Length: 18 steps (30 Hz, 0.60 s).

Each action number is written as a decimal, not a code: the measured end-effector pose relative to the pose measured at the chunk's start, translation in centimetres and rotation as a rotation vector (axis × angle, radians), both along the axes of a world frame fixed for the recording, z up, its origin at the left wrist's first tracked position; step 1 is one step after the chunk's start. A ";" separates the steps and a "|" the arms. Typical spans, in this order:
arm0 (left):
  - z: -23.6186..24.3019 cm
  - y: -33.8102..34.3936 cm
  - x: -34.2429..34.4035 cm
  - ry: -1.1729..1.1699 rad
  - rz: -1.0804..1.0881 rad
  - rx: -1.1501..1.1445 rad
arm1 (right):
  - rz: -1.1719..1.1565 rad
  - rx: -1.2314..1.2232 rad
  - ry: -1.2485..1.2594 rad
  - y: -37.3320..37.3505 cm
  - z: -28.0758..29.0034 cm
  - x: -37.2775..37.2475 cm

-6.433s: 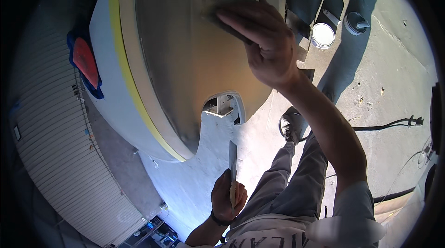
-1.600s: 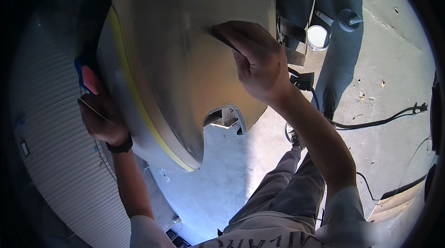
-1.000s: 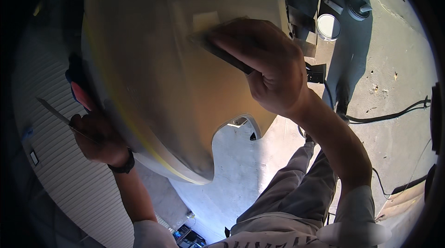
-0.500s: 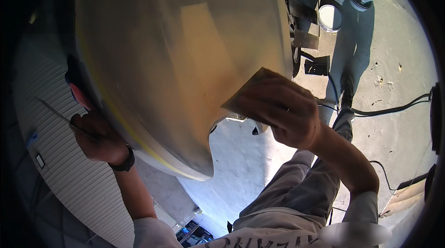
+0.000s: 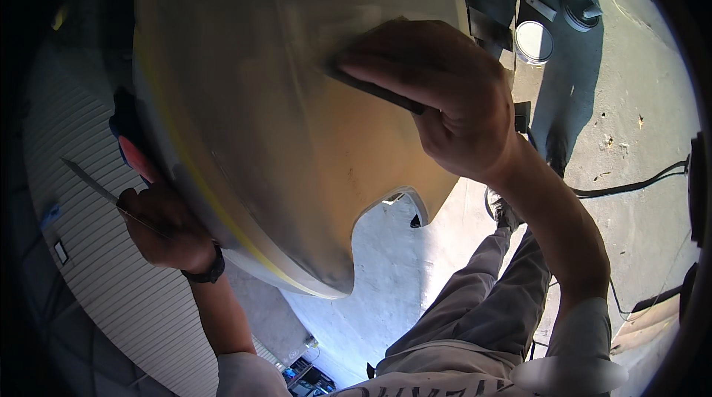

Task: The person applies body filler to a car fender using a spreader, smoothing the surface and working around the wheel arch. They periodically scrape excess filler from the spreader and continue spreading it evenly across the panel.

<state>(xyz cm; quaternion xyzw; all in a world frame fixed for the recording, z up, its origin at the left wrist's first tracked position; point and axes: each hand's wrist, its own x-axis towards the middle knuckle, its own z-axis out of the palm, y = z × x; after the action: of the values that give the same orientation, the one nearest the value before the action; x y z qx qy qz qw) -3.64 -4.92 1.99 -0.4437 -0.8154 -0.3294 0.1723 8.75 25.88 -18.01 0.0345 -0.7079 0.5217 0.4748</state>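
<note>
A large curved body panel [image 5: 259,100] with tan and grey primer fills the middle, with yellow tape along its left side and a cut-out in its lower end. My right hand [image 5: 460,100] is closed on a dark flat sanding pad [image 5: 378,93], held against the upper middle of the panel and blurred at its fingertips. My left hand [image 5: 167,226] is wrapped around a thin grey blade-like strip [image 5: 93,178] beside the panel's left edge. Next to that hand is a red piece with a dark blue surround [image 5: 133,156].
To the right, on concrete floor [image 5: 638,78], stand a white-topped can [image 5: 533,42] and a grey tin [image 5: 581,11], near a small tube [image 5: 540,8]. Black hoses [image 5: 630,186] cross the floor. A ribbed shutter [image 5: 96,263] lies at left. My legs show below.
My right hand has risen from near the cut-out to the upper middle over the last half second. Since the oldest frame, my left hand has moved from the lower middle to the panel's left edge.
</note>
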 end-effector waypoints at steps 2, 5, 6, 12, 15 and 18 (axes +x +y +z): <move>0.1 -0.2 0.0 0.206 0.042 -0.159 | 0.079 -0.015 -0.020 -0.8 -0.3 1.2; 0.3 -0.5 0.0 0.492 0.117 -0.376 | 0.172 -0.077 0.026 -2.0 -0.8 3.0; 0.4 -0.6 -0.1 0.562 0.143 -0.410 | 0.179 -0.072 0.013 -2.5 -1.0 3.5; 0.7 -0.9 -0.8 0.224 0.107 -0.235 | 0.222 -0.094 -0.051 -5.2 -1.7 7.4; 0.8 -0.9 -1.2 0.102 -0.005 -0.233 | 0.255 -0.054 -0.079 -5.9 -2.6 8.9; 0.6 -0.8 -1.4 0.210 0.017 -0.175 | 0.260 -0.039 -0.113 -4.6 -3.5 9.5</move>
<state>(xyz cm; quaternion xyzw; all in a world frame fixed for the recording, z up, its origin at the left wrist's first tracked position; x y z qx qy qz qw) -5.05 -5.72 2.59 -0.4821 -0.8224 -0.2073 0.2199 18.30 21.26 -21.56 0.0873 -0.7130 0.5935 0.3630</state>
